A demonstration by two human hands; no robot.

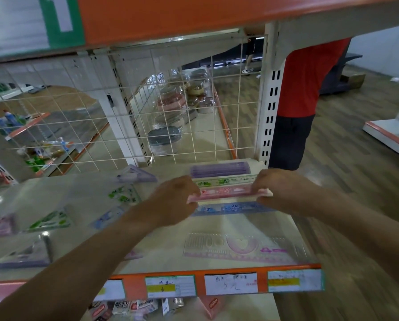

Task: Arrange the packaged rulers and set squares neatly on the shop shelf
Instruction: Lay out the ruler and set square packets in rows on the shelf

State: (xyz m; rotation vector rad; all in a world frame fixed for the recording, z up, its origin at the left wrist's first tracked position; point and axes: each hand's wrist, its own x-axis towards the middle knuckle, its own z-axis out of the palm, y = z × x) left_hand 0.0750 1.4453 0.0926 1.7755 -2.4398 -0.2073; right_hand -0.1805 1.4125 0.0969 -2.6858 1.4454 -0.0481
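Price labels [231, 283], nearest: three whole on the shelf edge [133, 289]. Head view: I log left hand [175, 198] and right hand [284, 188] each gripping one end of one pink ruler pack [226, 193], right rear of shelf, long axis left-right. Parallel neighbours: one purple pack [219, 170], one green ruler [226, 181] behind; one blue ruler [231, 208] in front.

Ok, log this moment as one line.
item: pink ruler pack | left hand: pinches left end | right hand: pinches right end | spot: between green ruler pack and blue ruler pack, shelf back right
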